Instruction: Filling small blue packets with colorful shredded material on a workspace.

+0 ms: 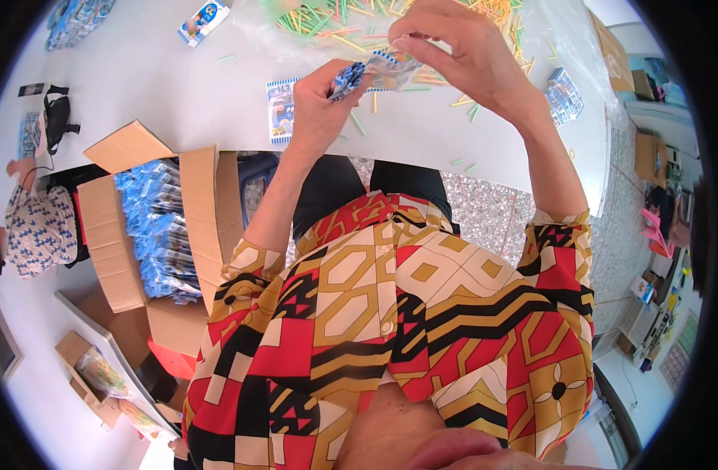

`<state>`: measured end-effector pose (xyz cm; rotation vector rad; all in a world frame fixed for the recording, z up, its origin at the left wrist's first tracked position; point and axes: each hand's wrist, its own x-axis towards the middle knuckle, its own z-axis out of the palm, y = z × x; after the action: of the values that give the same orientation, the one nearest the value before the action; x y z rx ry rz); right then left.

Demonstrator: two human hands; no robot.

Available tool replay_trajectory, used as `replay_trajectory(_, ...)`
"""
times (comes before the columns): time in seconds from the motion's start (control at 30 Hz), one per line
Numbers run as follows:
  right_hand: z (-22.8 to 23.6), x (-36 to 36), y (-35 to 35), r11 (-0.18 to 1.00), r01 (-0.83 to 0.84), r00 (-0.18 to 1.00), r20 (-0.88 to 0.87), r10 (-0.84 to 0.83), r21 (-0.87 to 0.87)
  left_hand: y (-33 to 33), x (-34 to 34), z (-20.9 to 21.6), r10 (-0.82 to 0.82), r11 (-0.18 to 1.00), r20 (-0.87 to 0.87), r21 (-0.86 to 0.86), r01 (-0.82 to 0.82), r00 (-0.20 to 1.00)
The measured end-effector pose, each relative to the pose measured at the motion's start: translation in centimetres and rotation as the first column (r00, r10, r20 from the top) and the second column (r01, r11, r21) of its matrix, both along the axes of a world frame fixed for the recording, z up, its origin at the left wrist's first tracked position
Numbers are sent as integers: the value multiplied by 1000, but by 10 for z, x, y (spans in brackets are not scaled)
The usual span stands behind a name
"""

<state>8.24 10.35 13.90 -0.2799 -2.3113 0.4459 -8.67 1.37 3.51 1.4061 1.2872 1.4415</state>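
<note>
My left hand (320,110) is closed round a small blue-and-white plastic packet (388,72), whose clear end points to the right. Just above that end, my right hand (476,66) has its thumb and fingers pinched together; what lies between them is hidden. Beyond both hands a heap of thin green, yellow and orange sticks (327,27) rests on clear plastic sheeting. A flat blue-and-white packet (280,117) lies on the table beside my left hand. Another crumpled packet (564,98) is right of my right wrist.
At my left stands an open cardboard box (198,211) filled with blue packets (161,235). One more packet (203,22) lies at the table's far left. Loose sticks are scattered over the white table (233,94). A person in a patterned top (41,231) sits at far left.
</note>
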Motion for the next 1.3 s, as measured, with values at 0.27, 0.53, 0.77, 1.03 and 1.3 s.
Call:
replay_trajectory(0.27, -4, -8, -4, 963, -147, 952, -233, 199, 225, -2, -4, -1, 35, 999, 79, -43, -32, 996)
replay_trajectory(0.53, -87, 14, -13, 935, 308, 923, 292, -249, -177, -1, -21, -6, 149, 989, 198, -24, -148, 969)
replay_trajectory(0.77, -141, -6, -17, 986, -37, 799, 598, -67, 160, -7, -15, -6, 158, 987, 213, -66, -147, 964)
replay_trajectory(1.03, -143, -16, -20, 997, -1, 761, 647, -47, 73, -8, -22, -13, 157, 987, 210, -54, -149, 965)
replay_trajectory(1.3, -140, -42, -19, 931, -252, 763, 646, 22, 266, -4, -26, -6, 160, 986, 173, -66, -151, 972)
